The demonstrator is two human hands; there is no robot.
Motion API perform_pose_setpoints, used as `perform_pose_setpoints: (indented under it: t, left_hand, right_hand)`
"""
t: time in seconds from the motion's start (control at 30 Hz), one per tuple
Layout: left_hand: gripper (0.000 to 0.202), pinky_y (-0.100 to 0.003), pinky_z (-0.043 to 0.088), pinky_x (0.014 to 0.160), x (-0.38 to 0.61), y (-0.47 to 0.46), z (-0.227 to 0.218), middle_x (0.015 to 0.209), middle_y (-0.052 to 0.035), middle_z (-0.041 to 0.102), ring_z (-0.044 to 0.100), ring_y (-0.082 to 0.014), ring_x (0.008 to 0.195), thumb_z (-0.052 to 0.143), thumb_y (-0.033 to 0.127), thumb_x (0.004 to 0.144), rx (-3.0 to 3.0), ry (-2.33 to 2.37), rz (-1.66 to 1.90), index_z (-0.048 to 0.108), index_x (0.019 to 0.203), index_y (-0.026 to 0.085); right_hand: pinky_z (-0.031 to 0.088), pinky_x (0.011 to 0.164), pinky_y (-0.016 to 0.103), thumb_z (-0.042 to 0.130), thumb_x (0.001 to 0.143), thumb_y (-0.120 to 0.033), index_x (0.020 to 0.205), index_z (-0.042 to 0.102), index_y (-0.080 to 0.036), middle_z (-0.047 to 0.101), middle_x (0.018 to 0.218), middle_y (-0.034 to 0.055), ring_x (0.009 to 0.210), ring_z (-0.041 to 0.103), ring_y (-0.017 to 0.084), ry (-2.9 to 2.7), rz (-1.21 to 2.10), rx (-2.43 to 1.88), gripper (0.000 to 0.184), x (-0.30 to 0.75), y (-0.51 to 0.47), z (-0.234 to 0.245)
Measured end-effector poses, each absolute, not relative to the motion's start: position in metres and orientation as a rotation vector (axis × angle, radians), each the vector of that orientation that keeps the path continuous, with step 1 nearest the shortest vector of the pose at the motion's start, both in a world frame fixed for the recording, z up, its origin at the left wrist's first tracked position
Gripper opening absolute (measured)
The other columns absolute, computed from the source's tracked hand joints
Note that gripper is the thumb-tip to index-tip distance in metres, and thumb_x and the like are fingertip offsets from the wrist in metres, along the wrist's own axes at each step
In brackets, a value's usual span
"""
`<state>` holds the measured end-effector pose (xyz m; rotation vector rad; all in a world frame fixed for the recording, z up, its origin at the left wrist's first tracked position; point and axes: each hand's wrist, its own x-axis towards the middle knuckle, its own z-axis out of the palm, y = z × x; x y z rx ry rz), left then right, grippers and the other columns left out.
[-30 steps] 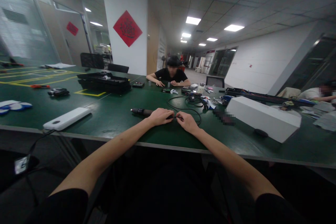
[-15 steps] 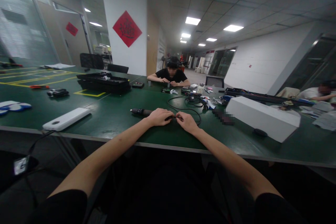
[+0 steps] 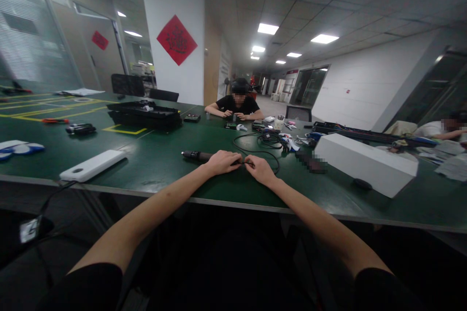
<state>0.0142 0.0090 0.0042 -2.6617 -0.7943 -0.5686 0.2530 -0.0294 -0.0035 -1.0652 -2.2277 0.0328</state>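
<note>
A dark, rod-shaped tool [image 3: 197,156] lies on the green table [image 3: 164,165], its cable [image 3: 255,146] looping away behind it. My left hand [image 3: 223,162] is closed over the tool's right part, holding it down. Just to the right, my right hand [image 3: 260,169] pinches the cable end where it meets the tool. Both forearms stretch out from the table's near edge.
A flat white device [image 3: 91,165] lies at left, a long white box [image 3: 365,164] at right, a black tray [image 3: 145,113] farther back. A person in black [image 3: 237,106] works across the table amid small parts; another person [image 3: 443,129] sits at far right.
</note>
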Motion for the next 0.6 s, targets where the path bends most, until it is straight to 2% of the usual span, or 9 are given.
perform_pose_setpoints:
  t: [0.13,0.27,0.5,0.6]
  left_hand:
    - [0.025,-0.029,0.048,0.081,0.0145,0.0092,0.0037,0.109,-0.0013,0.073,0.069,-0.0198,0.1,0.052,0.042,0.1,-2.678,-0.749,-0.554,0.059,0.12,0.028]
    - [0.024,-0.029,0.048,0.081,0.0151,0.0088,0.0041,0.106,-0.0016,0.073,0.07,-0.0196,0.097,0.051,0.044,0.101,-2.673,-0.797,-0.569,0.06,0.114,0.026]
    - [0.022,-0.029,0.048,0.082,0.0149,0.0067,0.0052,0.106,-0.0017,0.072,0.069,-0.0194,0.098,0.052,0.04,0.1,-2.674,-0.741,-0.551,0.06,0.117,0.027]
    - [0.024,-0.029,0.048,0.08,0.016,0.0073,0.0042,0.103,-0.0019,0.072,0.069,-0.0193,0.096,0.052,0.044,0.101,-2.654,-0.815,-0.578,0.059,0.113,0.025]
  right_hand:
    - [0.041,0.07,0.026,0.062,0.093,-0.018,0.102,0.065,-0.022,0.067,0.088,0.0013,0.074,0.058,0.017,-2.225,0.033,-1.065,0.01,0.2534,-0.0289,-0.0034]
    - [0.041,0.071,0.026,0.062,0.093,-0.019,0.102,0.065,-0.022,0.067,0.087,0.0014,0.074,0.059,0.017,-2.235,0.038,-1.058,0.01,0.2537,-0.0286,-0.0034]
    - [0.04,0.071,0.026,0.061,0.093,-0.018,0.103,0.065,-0.022,0.066,0.086,0.001,0.074,0.058,0.017,-2.223,0.026,-1.058,0.011,0.2536,-0.0281,-0.0053]
    - [0.041,0.071,0.026,0.061,0.093,-0.019,0.102,0.065,-0.022,0.067,0.087,0.0011,0.074,0.058,0.017,-2.22,0.029,-1.056,0.011,0.2535,-0.0283,-0.0051]
